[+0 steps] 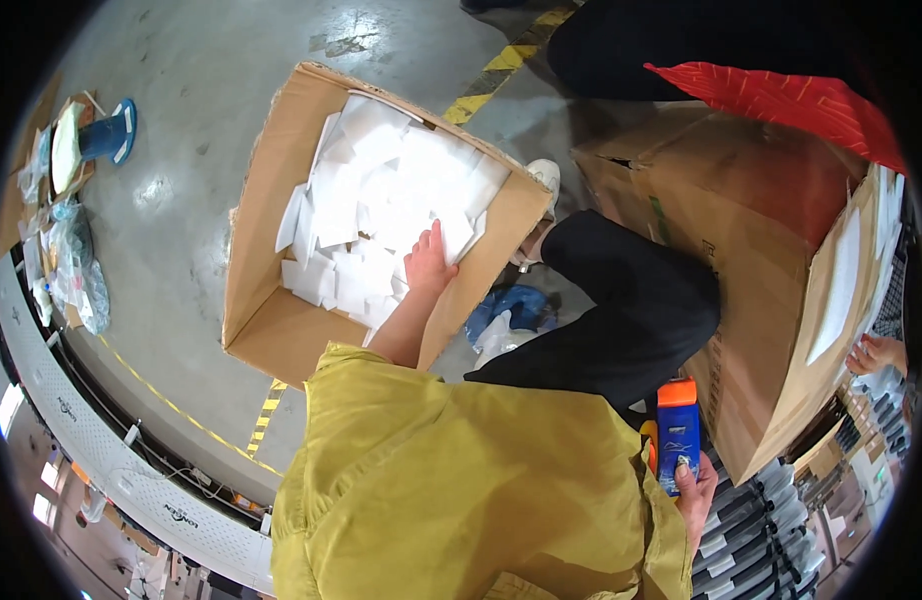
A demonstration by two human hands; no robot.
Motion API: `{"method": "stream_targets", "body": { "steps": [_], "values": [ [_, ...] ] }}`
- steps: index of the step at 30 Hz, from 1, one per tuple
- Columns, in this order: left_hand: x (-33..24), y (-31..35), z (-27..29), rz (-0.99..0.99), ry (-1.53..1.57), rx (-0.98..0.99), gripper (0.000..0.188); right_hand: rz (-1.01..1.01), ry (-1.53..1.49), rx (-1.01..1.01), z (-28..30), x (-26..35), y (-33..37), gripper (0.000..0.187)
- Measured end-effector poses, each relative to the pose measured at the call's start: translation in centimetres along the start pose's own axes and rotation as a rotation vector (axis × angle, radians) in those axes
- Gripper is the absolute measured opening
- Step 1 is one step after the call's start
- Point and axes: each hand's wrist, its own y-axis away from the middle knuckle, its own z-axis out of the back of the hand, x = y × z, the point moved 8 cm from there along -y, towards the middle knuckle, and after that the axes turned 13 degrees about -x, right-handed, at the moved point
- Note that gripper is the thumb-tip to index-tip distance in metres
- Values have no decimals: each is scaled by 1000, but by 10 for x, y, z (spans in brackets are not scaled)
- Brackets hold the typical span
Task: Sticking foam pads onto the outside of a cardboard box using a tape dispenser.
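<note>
My left hand (431, 263) reaches down into a cardboard box (281, 322) at the left. Its index finger stretches out over the flat white pieces (371, 190) that are loosely heaped inside. One white piece lies against the index finger and thumb; I see no clear grip on it. At the lower right, my right hand (690, 490) is closed around a blue handheld thing (678, 440) with an orange end. Its exact kind does not show clearly. Part of the right hand is hidden by my yellow sleeve.
A larger cardboard box (741, 260) stands at the right, with another person's hand (878, 355) beside it. Between the boxes is a black-trousered leg (631, 320). A pale conveyor-like rail (91, 425) curves along the left. Plastic bags (79, 265) lie on the floor.
</note>
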Motion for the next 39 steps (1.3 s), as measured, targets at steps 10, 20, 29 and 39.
{"method": "stream_targets", "body": {
  "steps": [10,20,29,39],
  "values": [
    [-1,-7,-38,13,-110,-44,69,-3,-33,-20,-7,7,9,38],
    [-1,20,183,253,1118,-135,50,190,-75,104,12,11,17,40],
    [-274,192,267,-366,1062,863,67,1202,70,-446,94,108,70,50],
    [-351,307,167,-372,676,1516,72,1819,335,-821,111,48,106,40]
  ]
}}
